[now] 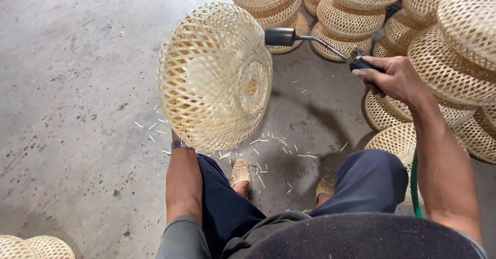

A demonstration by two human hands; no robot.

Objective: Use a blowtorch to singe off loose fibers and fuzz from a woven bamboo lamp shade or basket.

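— Concrete floor [77, 83] is strewn with bamboo offcuts [274, 145]; finished baskets [356, 11] are stacked behind.

— One woven shade [214, 75] is held up, left hand hidden inside it, grip not visible. Right hand [392, 78] is clamped on the torch [310, 39], nozzle at the rim; singeing seems underway.

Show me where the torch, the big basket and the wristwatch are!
torch [281, 36], head view, on its dark metal nozzle.
big woven basket [206, 78], head view, on its rounded side.
wristwatch [180, 144], head view, on its metal band.

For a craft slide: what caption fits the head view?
Right hand aims a metal torch at a pale woven bamboo dome.
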